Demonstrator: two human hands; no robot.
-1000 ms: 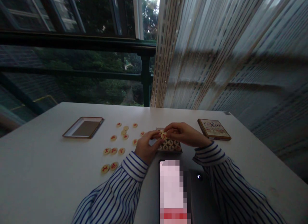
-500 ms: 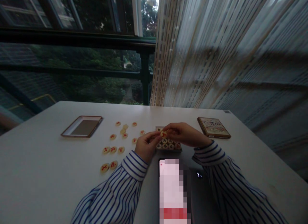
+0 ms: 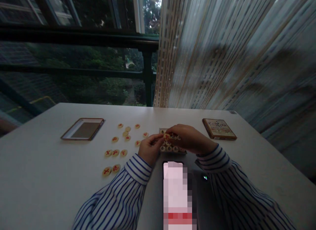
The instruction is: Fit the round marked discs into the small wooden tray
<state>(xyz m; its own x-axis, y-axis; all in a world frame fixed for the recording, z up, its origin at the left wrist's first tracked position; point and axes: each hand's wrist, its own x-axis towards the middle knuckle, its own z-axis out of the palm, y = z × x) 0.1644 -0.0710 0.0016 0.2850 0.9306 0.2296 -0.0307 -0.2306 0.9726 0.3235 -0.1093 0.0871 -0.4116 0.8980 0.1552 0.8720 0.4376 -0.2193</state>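
Observation:
Between the fingertips of both my hands is a round xiangqi piece with a red character on its face. My left hand pinches its left side. My right hand curls over it from the right, fingers closed at its upper edge. Right below sits a small open box, partly covered by my right hand. Rows of pieces with dark characters lie in it. Left of my left hand, several red-marked pieces are scattered on the table, and a couple show plain faces.
On the white table an open lid or tray lies at the left and a closed printed box at the right. A phone with a lit screen lies in front of me. Behind are a railing and a string curtain.
My right hand has turned and its fingers have come down over the held piece, which has shifted slightly left. My left hand stays nearly where it was.

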